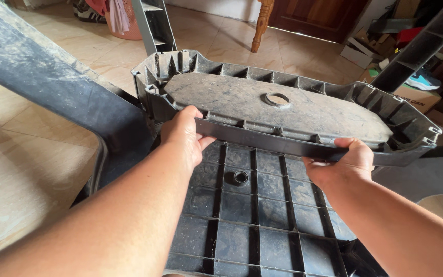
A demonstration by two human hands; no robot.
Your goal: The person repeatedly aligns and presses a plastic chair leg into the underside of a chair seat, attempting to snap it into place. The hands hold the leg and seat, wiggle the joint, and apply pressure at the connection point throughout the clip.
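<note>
Above the ribbed black plastic underside of an upturned chair (262, 205), we see a dusty dark grey moulded plastic panel (278, 110) held level, its flat face grimy, with a round hole at the centre and short ribs lining the raised rim. The left hand (183, 134) and right hand (345, 163) both clamp its near edge, fingers curled over. Beige floor tiles (21, 154) lie beneath.

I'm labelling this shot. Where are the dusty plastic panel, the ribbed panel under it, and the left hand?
Dusty panel (242, 105), head view: flat grey face.
Ribbed panel (262, 215), head view: grid of ribs.
Left hand (183, 134), head view: back of the hand.
</note>
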